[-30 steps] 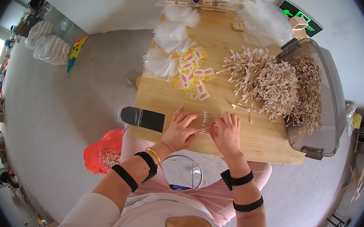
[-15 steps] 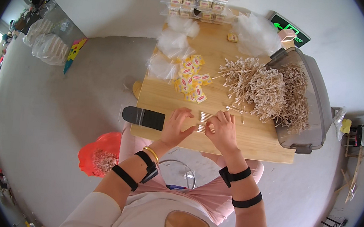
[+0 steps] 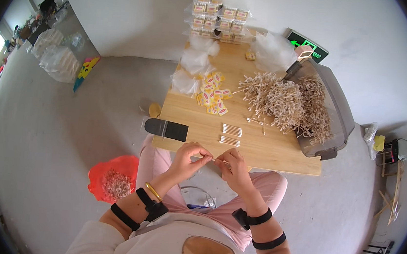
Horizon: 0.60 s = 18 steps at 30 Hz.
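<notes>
Just off the table's near edge, my left hand point(image 3: 189, 161) and my right hand point(image 3: 233, 169) come together with fingertips pinched. A thin cotton swab point(image 3: 213, 159) appears to stretch between them, mostly covered by the fingers. Beyond my hands lie two neat rows of cotton swabs, the farther row point(image 3: 232, 130) and the nearer row point(image 3: 229, 141). A few loose cotton swabs point(image 3: 256, 121) rest behind these rows. Farther right, a big heap of cotton swabs point(image 3: 284, 100) spills from a tipped grey plastic bin point(image 3: 336, 100).
Yellow-and-white printed cards point(image 3: 211, 94) are scattered left of the heap, beside clear plastic bags point(image 3: 195, 60). A black round-ended strip point(image 3: 171, 130) lies at the left edge. Packed swab bags point(image 3: 205, 19) stack at the back. A red bag point(image 3: 106, 166) of swabs sits on the floor.
Both hands have drawn back from the swab rows to the near edge and come together, pinching a thin swab. The two rows now lie uncovered. The view has shifted slightly.
</notes>
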{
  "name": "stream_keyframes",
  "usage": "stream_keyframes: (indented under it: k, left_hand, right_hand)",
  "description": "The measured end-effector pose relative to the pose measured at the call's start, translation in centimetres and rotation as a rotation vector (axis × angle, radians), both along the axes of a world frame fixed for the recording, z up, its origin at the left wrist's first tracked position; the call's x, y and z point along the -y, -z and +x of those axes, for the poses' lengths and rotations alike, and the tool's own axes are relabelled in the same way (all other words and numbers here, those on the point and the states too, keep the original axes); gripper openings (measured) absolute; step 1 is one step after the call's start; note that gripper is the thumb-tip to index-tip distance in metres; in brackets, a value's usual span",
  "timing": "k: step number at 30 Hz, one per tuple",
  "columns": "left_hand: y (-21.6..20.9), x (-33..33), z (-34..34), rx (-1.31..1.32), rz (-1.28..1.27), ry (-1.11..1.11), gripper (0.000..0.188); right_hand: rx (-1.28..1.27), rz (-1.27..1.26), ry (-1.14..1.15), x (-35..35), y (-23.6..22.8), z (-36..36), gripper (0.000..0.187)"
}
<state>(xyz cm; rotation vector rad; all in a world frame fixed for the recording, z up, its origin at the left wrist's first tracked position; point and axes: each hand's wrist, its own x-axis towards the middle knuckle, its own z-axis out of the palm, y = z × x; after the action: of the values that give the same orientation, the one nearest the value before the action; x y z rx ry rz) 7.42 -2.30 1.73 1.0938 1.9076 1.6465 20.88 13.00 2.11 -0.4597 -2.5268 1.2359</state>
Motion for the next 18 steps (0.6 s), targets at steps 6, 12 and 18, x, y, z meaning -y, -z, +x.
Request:
stream_keyframes:
  k: [6,12,18]
  left_hand:
    - [-0.5,2.5,0.9,-0.17,-0.029,-0.028,0.007]
    - [-0.7,3.7,1.6,-0.125,-0.013,-0.057,0.009]
    - [-1.4,4.6,0.9,-0.23,-0.001,0.002,0.01]
  right_hand:
    - [-0.081,-0.073,0.051,2.4,-0.7,1.6,0.009]
    - [-0.105,-0.082,0.094,3.9,-1.3,2.3,0.012]
    - [-0.093,-0.145,0.075,3.7,-1.3,2.6,0.011]
